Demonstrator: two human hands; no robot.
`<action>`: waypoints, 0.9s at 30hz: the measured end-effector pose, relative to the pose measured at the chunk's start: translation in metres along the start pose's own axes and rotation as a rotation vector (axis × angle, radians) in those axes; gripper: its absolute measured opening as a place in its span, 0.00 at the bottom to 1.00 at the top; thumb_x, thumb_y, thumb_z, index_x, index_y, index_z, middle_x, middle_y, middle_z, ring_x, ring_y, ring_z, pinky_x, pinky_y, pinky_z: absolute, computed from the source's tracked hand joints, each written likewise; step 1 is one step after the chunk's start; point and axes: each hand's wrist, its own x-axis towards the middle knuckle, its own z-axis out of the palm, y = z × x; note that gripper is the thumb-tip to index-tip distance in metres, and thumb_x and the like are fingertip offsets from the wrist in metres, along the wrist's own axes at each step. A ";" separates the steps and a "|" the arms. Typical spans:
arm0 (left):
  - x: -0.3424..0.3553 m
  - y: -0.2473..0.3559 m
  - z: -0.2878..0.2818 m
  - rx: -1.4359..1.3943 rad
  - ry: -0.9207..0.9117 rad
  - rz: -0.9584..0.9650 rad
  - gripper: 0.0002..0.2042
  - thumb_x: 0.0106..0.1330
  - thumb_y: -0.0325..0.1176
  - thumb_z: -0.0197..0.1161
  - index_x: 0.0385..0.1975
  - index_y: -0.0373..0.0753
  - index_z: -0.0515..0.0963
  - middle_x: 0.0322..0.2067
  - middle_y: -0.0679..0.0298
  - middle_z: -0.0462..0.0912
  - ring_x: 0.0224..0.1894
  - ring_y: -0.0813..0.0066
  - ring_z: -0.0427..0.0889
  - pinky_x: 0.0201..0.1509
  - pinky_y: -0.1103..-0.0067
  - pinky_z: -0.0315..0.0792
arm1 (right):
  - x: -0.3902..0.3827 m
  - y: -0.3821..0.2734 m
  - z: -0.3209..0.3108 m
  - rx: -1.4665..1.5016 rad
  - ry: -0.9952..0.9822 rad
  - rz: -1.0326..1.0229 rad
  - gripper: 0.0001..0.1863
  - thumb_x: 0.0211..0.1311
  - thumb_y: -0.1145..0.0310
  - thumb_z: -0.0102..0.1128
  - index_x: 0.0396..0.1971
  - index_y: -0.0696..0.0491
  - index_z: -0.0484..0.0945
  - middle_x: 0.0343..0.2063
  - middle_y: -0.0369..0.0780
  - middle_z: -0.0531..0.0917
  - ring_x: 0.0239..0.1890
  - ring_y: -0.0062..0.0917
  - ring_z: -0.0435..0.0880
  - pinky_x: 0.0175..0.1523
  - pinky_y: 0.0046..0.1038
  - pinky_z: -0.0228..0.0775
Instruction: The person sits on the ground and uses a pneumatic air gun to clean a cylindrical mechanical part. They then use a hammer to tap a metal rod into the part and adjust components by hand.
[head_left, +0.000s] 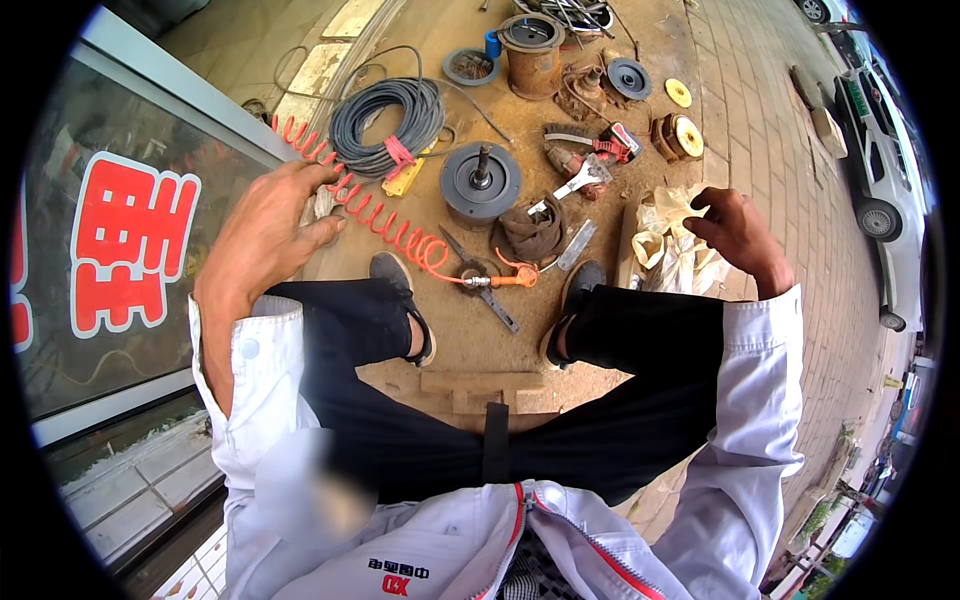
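My left hand (268, 235) is held up beside the glass door, thumb and fingers apart, close to the red coiled air hose (385, 220). A pale crumpled thing shows in the gap by its thumb; I cannot tell what it is. My right hand (740, 232) hovers at the right by a box of crumpled cream-coloured wrapping (672, 240), fingers loosely bent and apart, nothing seen in them. Between my shoes lie an orange air blow gun (515, 278) at the hose's end and a dark metal tool with arms (480, 272). A grey round motor part with an upright shaft (480, 182) stands ahead.
A bundle of dark cable (390, 125) with a pink tie lies at the far left. Beyond stand a rusty cylinder (532, 60), a red cordless power tool (617, 145), a dark cloth (530, 232) and a yellow disc (679, 93). Parked cars (880, 150) line the right.
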 end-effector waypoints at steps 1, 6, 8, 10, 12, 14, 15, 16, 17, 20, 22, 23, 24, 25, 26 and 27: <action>0.001 0.001 0.001 0.001 -0.005 0.001 0.24 0.59 0.31 0.73 0.56 0.31 0.79 0.52 0.49 0.82 0.54 0.50 0.82 0.59 0.63 0.74 | 0.001 0.001 0.000 -0.005 -0.003 0.005 0.19 0.59 0.65 0.71 0.44 0.64 0.84 0.33 0.54 0.88 0.36 0.40 0.90 0.42 0.36 0.80; 0.000 0.003 0.001 -0.030 -0.015 -0.015 0.24 0.59 0.30 0.73 0.56 0.32 0.79 0.52 0.49 0.83 0.52 0.50 0.83 0.58 0.64 0.75 | 0.003 0.004 0.002 -0.005 -0.020 0.004 0.19 0.59 0.65 0.71 0.44 0.64 0.84 0.33 0.54 0.88 0.36 0.38 0.90 0.42 0.35 0.79; -0.001 0.003 0.002 -0.023 -0.011 -0.012 0.24 0.59 0.30 0.73 0.56 0.32 0.79 0.52 0.49 0.83 0.52 0.50 0.83 0.58 0.64 0.75 | 0.003 0.001 0.002 -0.012 -0.037 0.019 0.19 0.59 0.65 0.71 0.44 0.64 0.84 0.33 0.54 0.88 0.36 0.38 0.90 0.42 0.35 0.79; -0.002 0.004 0.002 -0.015 -0.012 -0.013 0.24 0.59 0.30 0.73 0.56 0.32 0.79 0.52 0.49 0.83 0.52 0.50 0.83 0.58 0.64 0.75 | 0.003 0.000 0.001 -0.001 -0.038 0.031 0.19 0.59 0.65 0.71 0.44 0.64 0.84 0.33 0.54 0.88 0.36 0.38 0.89 0.42 0.36 0.79; -0.003 0.005 0.001 -0.008 -0.017 -0.018 0.24 0.59 0.30 0.73 0.56 0.32 0.79 0.52 0.49 0.83 0.52 0.50 0.83 0.57 0.64 0.75 | 0.002 -0.002 0.002 0.003 -0.041 0.033 0.18 0.59 0.65 0.71 0.44 0.64 0.84 0.32 0.54 0.88 0.36 0.39 0.89 0.42 0.36 0.79; -0.004 0.001 0.003 -0.007 -0.005 0.001 0.24 0.59 0.30 0.73 0.56 0.32 0.79 0.52 0.49 0.83 0.53 0.50 0.82 0.58 0.64 0.75 | 0.004 -0.004 0.003 0.000 -0.047 0.025 0.18 0.59 0.66 0.71 0.43 0.64 0.84 0.33 0.54 0.88 0.37 0.40 0.89 0.42 0.37 0.79; -0.004 0.000 0.003 -0.009 0.005 0.011 0.24 0.58 0.30 0.73 0.56 0.32 0.79 0.52 0.49 0.82 0.53 0.50 0.82 0.58 0.64 0.75 | 0.005 -0.005 0.005 -0.046 -0.036 -0.022 0.18 0.58 0.66 0.70 0.43 0.64 0.84 0.33 0.54 0.88 0.37 0.42 0.89 0.42 0.37 0.79; -0.004 -0.002 0.004 -0.010 0.005 0.019 0.24 0.59 0.30 0.73 0.56 0.32 0.79 0.52 0.49 0.82 0.53 0.50 0.82 0.58 0.63 0.74 | 0.007 -0.005 0.010 -0.092 -0.025 -0.070 0.17 0.58 0.66 0.70 0.42 0.63 0.84 0.33 0.55 0.87 0.38 0.43 0.89 0.43 0.38 0.79; -0.002 -0.003 0.004 -0.011 0.005 0.026 0.24 0.59 0.31 0.73 0.55 0.32 0.79 0.52 0.49 0.82 0.54 0.49 0.82 0.58 0.63 0.74 | 0.010 -0.006 0.017 -0.138 -0.014 -0.120 0.17 0.58 0.66 0.70 0.42 0.63 0.84 0.34 0.55 0.87 0.39 0.44 0.89 0.43 0.39 0.79; 0.004 -0.003 0.004 0.002 0.021 0.049 0.24 0.59 0.32 0.72 0.55 0.31 0.79 0.52 0.48 0.82 0.54 0.46 0.80 0.58 0.62 0.73 | 0.030 -0.027 0.049 -0.186 -0.087 -0.209 0.14 0.58 0.66 0.69 0.37 0.62 0.84 0.34 0.55 0.87 0.41 0.48 0.88 0.48 0.43 0.80; 0.005 -0.001 0.001 0.001 0.046 0.055 0.24 0.59 0.32 0.72 0.55 0.30 0.79 0.52 0.47 0.82 0.55 0.44 0.80 0.58 0.61 0.73 | 0.052 -0.048 0.079 -0.168 -0.131 -0.274 0.14 0.59 0.67 0.69 0.38 0.63 0.83 0.34 0.55 0.88 0.41 0.48 0.88 0.48 0.43 0.80; 0.005 0.000 0.001 -0.016 0.062 0.056 0.24 0.59 0.33 0.72 0.55 0.30 0.79 0.52 0.47 0.82 0.55 0.43 0.79 0.58 0.61 0.73 | 0.063 -0.063 0.095 -0.139 -0.145 -0.299 0.14 0.59 0.68 0.68 0.40 0.63 0.83 0.34 0.56 0.88 0.41 0.48 0.89 0.49 0.43 0.80; 0.007 0.003 0.001 -0.044 0.082 0.066 0.24 0.59 0.33 0.72 0.55 0.30 0.79 0.52 0.46 0.82 0.55 0.42 0.79 0.58 0.60 0.73 | 0.078 -0.069 0.112 -0.078 -0.152 -0.306 0.14 0.59 0.69 0.69 0.41 0.63 0.84 0.35 0.56 0.88 0.41 0.48 0.89 0.49 0.43 0.80; 0.010 0.006 -0.001 -0.070 0.059 0.055 0.24 0.59 0.33 0.72 0.54 0.30 0.79 0.51 0.46 0.82 0.54 0.42 0.79 0.58 0.60 0.73 | 0.094 -0.072 0.130 -0.018 -0.161 -0.311 0.15 0.59 0.69 0.69 0.43 0.63 0.84 0.36 0.56 0.88 0.42 0.48 0.89 0.50 0.42 0.81; 0.012 0.010 -0.006 -0.094 0.037 0.039 0.24 0.59 0.32 0.72 0.54 0.30 0.79 0.51 0.46 0.82 0.54 0.42 0.79 0.58 0.61 0.73 | 0.107 -0.076 0.149 0.023 -0.065 -0.378 0.16 0.59 0.69 0.69 0.44 0.63 0.84 0.36 0.56 0.88 0.42 0.48 0.89 0.50 0.41 0.81; 0.016 0.012 -0.008 -0.120 0.013 0.027 0.24 0.58 0.32 0.72 0.54 0.29 0.79 0.51 0.46 0.82 0.54 0.42 0.79 0.58 0.61 0.73 | 0.117 -0.081 0.165 0.063 0.031 -0.441 0.17 0.58 0.69 0.70 0.45 0.63 0.84 0.36 0.56 0.87 0.42 0.48 0.89 0.50 0.40 0.81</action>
